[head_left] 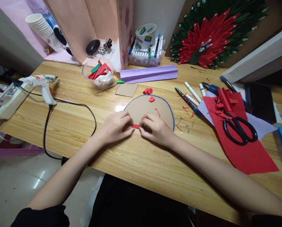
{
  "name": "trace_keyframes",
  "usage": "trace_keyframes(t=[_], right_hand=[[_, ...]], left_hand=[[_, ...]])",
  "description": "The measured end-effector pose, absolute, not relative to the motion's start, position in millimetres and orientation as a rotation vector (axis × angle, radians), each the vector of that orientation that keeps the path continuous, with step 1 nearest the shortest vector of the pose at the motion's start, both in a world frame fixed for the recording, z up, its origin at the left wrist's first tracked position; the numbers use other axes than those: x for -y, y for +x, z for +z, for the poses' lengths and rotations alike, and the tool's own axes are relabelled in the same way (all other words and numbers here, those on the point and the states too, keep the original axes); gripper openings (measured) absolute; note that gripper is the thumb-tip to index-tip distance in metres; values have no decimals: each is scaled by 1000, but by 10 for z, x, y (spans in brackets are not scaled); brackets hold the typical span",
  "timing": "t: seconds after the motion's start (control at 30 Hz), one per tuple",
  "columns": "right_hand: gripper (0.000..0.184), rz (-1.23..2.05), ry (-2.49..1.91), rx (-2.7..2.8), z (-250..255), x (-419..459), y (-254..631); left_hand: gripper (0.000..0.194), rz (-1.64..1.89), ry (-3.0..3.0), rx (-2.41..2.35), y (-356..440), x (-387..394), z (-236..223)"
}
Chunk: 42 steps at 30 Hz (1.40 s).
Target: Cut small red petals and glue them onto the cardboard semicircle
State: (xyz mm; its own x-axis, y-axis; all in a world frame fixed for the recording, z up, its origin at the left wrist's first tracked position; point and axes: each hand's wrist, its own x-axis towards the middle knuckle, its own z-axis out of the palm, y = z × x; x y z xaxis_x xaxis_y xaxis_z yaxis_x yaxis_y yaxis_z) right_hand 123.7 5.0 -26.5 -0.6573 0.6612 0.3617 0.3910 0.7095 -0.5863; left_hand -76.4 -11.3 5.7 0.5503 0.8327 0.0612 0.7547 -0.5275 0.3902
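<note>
Between my two hands is a small strip of red crepe paper [135, 126]. My left hand [117, 126] pinches its left end, and my right hand [156, 128] pinches the right end. Both hands are low over the near edge of a cardboard piece [141, 108] with a rounded, blue-lined rim. On that cardboard lie a thin red scrap [157, 112] and a small red paper piece [151, 99]. A crumpled red piece [148, 91] sits at its far rim.
Left stands a white glue gun [45, 88] with its black cord. Right are black-handled scissors [240, 130] on red paper [249, 157], beside several markers [193, 91]. Behind are a clear bowl of scraps [103, 80], a purple paper strip [148, 74] and a marker box [145, 60].
</note>
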Motion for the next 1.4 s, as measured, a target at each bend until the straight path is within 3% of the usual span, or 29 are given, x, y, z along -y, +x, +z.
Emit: trace_keyframes(t=[0.43,1.4], right_hand=[[7,614,-794,2341,-273,-43,1231],[7,620,-812,2377,-273,-50,1238]], left_hand=[[13,263,2263,-1335,-758,98,100],[19,265,2573,-1207,-655,54,85]])
